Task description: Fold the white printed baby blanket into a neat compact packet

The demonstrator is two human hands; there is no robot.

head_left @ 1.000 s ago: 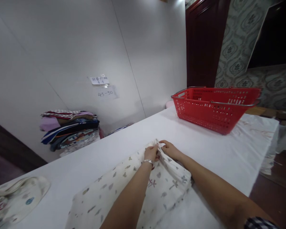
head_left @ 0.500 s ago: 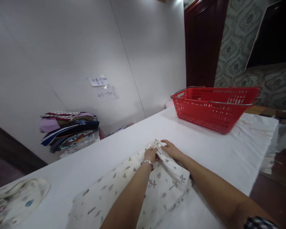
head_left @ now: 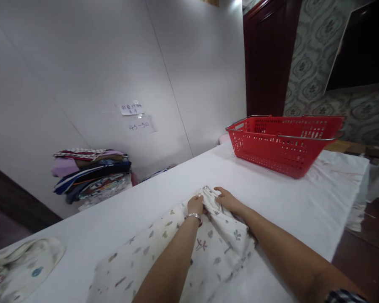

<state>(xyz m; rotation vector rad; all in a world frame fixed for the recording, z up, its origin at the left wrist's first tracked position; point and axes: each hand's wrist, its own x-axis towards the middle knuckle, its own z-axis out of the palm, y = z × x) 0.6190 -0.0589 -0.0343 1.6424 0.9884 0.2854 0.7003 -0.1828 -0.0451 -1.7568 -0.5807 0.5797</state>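
Note:
A white cloth with a small leaf print (head_left: pixel 158 240) lies spread on the white table, its far end gathered up between my two hands. My left hand (head_left: pixel 196 205), with a silver bracelet at the wrist, pinches the gathered edge from the left. On the right of the same bunched part, my right hand (head_left: pixel 228 199) grips the fabric with thumb and fingers. Folds run from between the hands toward the right forearm. Whether the cloth is a garment or a sheet I cannot tell.
A red plastic basket (head_left: pixel 278 145) with wire handles stands at the table's (head_left: pixel 129 214) far right. Another printed cloth (head_left: pixel 28 269) lies at the near left. Folded clothes (head_left: pixel 93 174) are stacked beyond the table by the white wall, where paper labels (head_left: pixel 139 115) hang.
My left hand has shifted slightly left, drawing a little away from the right hand. The gathered cloth between them has opened out somewhat, and the fold on the right has flattened.

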